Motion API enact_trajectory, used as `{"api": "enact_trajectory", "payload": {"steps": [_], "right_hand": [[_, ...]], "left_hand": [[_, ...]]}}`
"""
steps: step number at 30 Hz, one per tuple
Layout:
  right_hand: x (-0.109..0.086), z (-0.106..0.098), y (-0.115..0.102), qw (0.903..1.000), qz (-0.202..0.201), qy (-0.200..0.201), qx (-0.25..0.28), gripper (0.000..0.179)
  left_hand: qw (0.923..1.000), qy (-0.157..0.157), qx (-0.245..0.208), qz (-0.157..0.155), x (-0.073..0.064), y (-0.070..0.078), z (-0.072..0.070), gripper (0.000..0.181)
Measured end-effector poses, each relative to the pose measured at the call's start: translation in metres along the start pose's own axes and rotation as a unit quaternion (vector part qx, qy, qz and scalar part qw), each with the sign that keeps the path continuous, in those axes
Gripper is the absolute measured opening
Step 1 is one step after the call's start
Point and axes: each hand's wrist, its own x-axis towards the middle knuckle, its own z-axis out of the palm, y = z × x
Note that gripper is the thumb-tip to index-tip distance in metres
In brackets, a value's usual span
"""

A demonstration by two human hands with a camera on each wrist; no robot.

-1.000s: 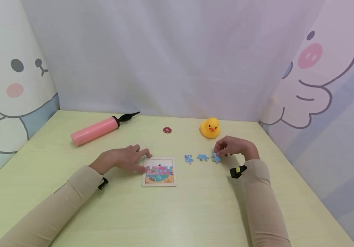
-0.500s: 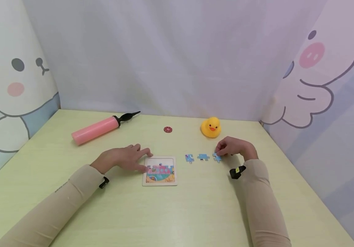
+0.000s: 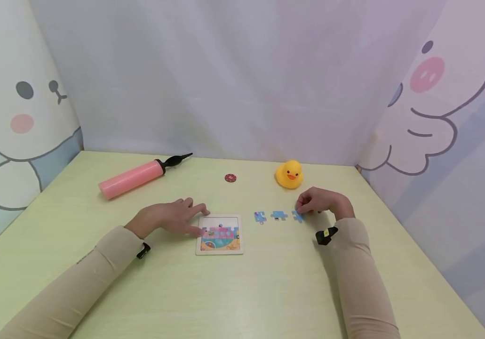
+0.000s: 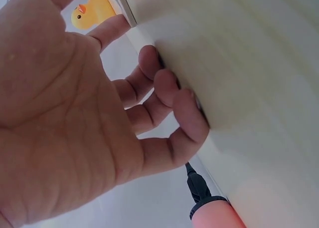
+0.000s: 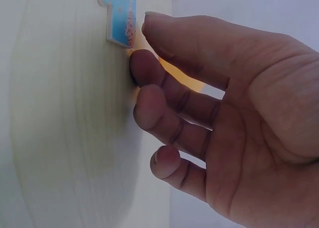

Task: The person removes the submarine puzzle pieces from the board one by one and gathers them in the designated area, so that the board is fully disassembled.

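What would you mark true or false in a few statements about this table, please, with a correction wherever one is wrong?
1. The left hand is at the left side of the frame. True.

2. The right hand is at the leftmost loose piece. False: its fingers are at the rightmost piece.

3. The duck stands upright. True.

4. The frame is completely filled. False: its upper part is bare.

5. The pump lies to the left of the chip in the head view. True.

6. The chip lies inside the frame. False: it lies on the table, beyond the frame.
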Motion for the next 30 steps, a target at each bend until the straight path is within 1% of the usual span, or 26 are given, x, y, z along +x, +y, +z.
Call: {"api": "enact_trajectory", "payload": {"steps": [3,8,11,15,22,24,30], "right_hand": [[0.001,0.0,0.0,1.0,0.0,-0.001,-0.003,0.013],[0.003,0.0,-0.003,1.0,0.001,0.009,-0.003,0.016],[0.001,0.002,-0.006,0.9999,0.005,0.011,0.001,0.017],[0.0,0.002,-0.011,0.9998,-0.001,0.017,0.001,0.018],[0.0,0.004,-0.022,0.999,-0.037,0.023,0.005,0.023],[0.0,0.005,-0.024,0.9986,-0.045,0.026,0.007,0.024],[-0.001,0.008,-0.034,0.9954,-0.087,0.037,0.013,0.026]], "left_hand": [[1.0,0.0,0.002,0.0,-0.001,0.0,0.0,0.056],[1.0,-0.002,-0.002,0.002,-0.002,0.0,-0.002,0.057],[0.9999,-0.009,-0.01,0.0,-0.003,-0.001,-0.001,0.062],[0.9999,-0.01,-0.014,-0.001,-0.004,-0.003,0.0,0.07],[0.9998,-0.01,-0.014,0.007,-0.005,-0.004,0.001,0.078],[0.9998,-0.012,-0.014,0.008,-0.005,-0.003,0.001,0.078],[0.9998,-0.01,-0.014,0.006,-0.003,-0.003,0.001,0.078]]}}
